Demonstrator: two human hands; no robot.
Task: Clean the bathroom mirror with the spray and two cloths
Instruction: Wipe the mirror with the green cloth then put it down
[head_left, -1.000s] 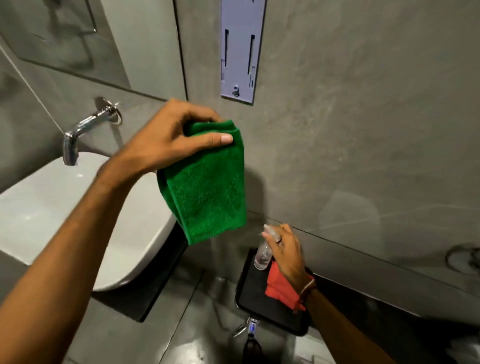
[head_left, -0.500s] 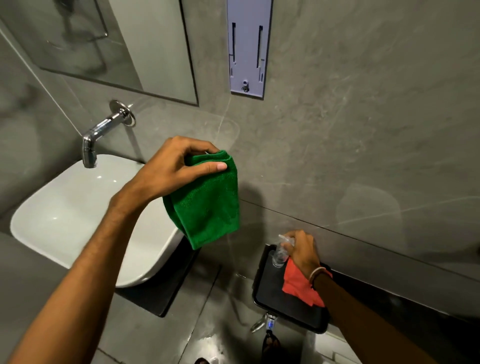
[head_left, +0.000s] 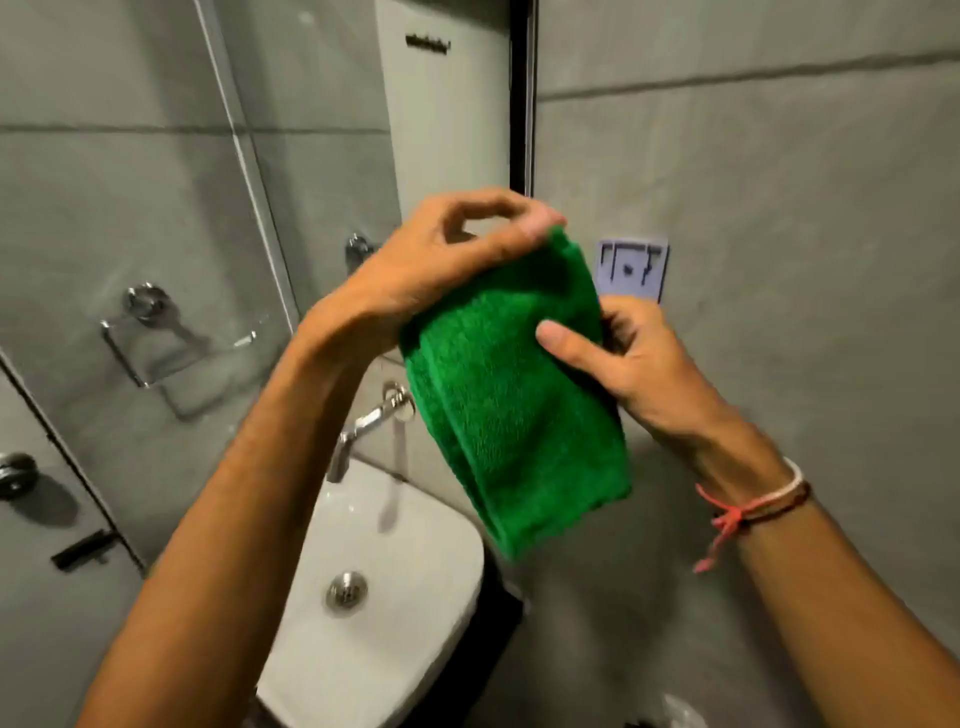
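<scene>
The mirror (head_left: 156, 208) filled the upper left of the view above the white basin (head_left: 384, 613), with the wall tap (head_left: 369, 421) between them, and the folded green cloth (head_left: 519, 415) hung in mid-air in front of the mirror's right edge, over the basin. Left hand (head_left: 441, 265) was raised with forearm angled up from lower left, wrist bent, thumb and fingers (head_left: 530, 223) pinching the cloth's top corner. Right hand (head_left: 639, 374) came in from lower right, thumb pressed on the cloth's face and its fingers curled behind the right edge, a red-and-white thread bracelet (head_left: 753, 504) on that wrist.
</scene>
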